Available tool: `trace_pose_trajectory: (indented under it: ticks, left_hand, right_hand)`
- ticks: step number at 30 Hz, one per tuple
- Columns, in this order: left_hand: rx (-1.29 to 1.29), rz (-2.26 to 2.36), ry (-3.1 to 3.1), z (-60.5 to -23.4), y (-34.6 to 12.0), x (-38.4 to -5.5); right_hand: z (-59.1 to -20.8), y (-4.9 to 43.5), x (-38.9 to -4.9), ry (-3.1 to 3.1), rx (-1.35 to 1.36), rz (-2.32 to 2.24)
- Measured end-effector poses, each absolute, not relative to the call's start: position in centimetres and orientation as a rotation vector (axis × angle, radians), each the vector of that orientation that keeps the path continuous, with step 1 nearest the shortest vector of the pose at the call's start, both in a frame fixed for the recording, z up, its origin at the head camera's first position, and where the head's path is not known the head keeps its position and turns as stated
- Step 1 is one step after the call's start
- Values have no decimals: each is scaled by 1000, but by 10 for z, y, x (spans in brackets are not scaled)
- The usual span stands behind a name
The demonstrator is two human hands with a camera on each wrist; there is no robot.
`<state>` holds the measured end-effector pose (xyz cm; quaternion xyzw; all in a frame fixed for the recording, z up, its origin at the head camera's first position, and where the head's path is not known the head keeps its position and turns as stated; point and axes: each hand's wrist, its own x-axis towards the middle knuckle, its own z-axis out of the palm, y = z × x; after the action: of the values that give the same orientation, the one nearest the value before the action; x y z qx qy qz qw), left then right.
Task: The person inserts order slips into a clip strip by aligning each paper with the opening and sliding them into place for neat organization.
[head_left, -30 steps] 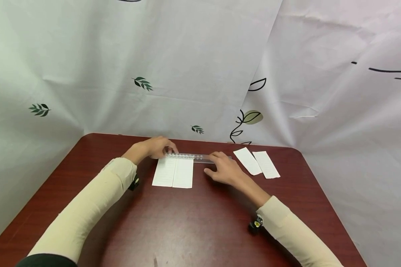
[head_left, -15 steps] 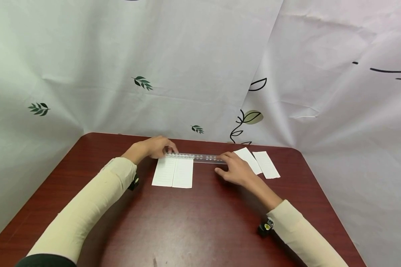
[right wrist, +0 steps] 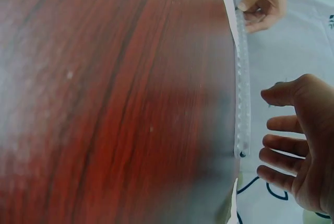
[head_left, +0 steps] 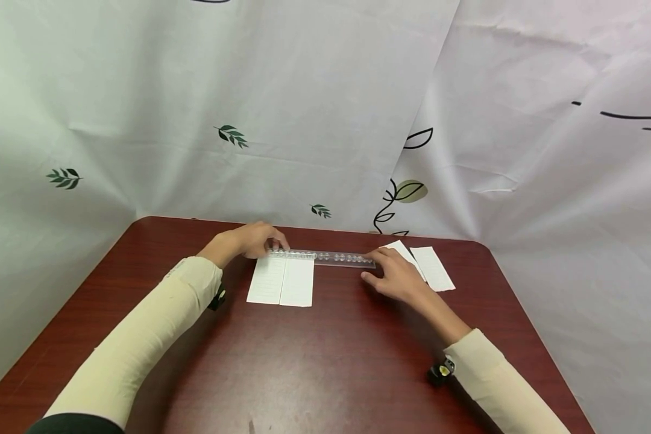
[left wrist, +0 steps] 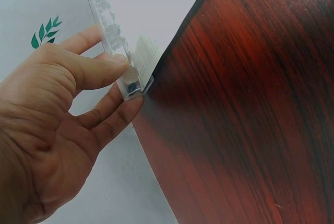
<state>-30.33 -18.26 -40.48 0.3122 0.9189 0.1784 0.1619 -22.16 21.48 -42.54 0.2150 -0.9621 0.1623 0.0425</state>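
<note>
A clear plastic ticket rail [head_left: 336, 258] with a row of round beads inside lies crosswise near the table's back edge. Two white paper slips, a left one [head_left: 265, 282] and a right one [head_left: 297, 283], hang side by side from its left half toward me. My left hand [head_left: 253, 239] pinches the rail's left end; in the left wrist view the thumb presses its face while fingers go behind. Over the rail's right end is my right hand [head_left: 396, 274], relaxed. The right wrist view shows that hand [right wrist: 302, 145] with fingers extended and spread beside the rail, gripping nothing.
Two more paper slips lie at the back right: one slip [head_left: 434, 269] in full view, the other [head_left: 401, 248] partly covered by my right hand. A white printed curtain [head_left: 304, 120] stands behind the dark red wooden table [head_left: 304, 361].
My right hand has slid rightward along the rail to its right end, uncovering more beads and covering part of a loose slip. The left hand, rail and hanging slips have stayed put.
</note>
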Motion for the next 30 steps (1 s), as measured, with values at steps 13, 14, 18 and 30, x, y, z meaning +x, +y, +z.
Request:
trace_pose_trajectory:
  ticks: [13, 14, 18, 30]
  left_hand:
    - [891, 519, 2617, -403, -183, -301]
    - [892, 517, 2619, -403, -183, -301]
    - [886, 505, 2622, -403, -182, -301]
    - [896, 481, 2634, -402, -182, -302]
  right_hand:
    - [-428, 240, -222, -2963, 574, 514]
    - [-428, 243, -222, -2967, 563, 506]
    - [-427, 253, -222, -2982, 508, 459]
    - [-428, 275, -222, -3002, 427, 473]
